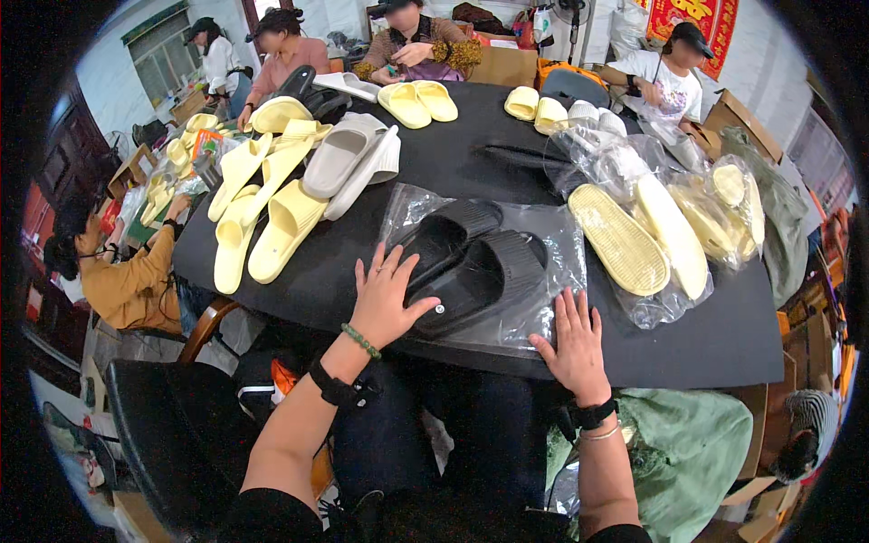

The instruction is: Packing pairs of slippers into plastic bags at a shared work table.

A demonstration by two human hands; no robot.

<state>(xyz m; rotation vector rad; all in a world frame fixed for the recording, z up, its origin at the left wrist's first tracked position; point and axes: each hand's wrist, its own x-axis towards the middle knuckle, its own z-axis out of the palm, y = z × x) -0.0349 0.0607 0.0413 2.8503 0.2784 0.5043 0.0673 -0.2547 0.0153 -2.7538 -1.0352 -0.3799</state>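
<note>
A pair of black slide slippers (480,276) lies side by side inside a clear plastic bag (563,233) on the black table in front of me. My left hand (387,291) rests with fingers spread on the bag's left side, its thumb by the nearer slipper. At the bag's lower right corner lies my right hand (577,348), flat, fingers stretched out. Neither hand grips anything. Right of the bag are yellow slippers (619,239), some of them in clear bags. Grey slippers (344,158) and several loose yellow slippers (288,231) lie to the left.
The black table (724,348) has its near edge just before me. A black chair (181,443) stands at lower left, green cloth (670,452) hangs at lower right. Several people sit or stand around, one in an orange top (136,285) at left. More yellow slippers (418,104) lie at the far side.
</note>
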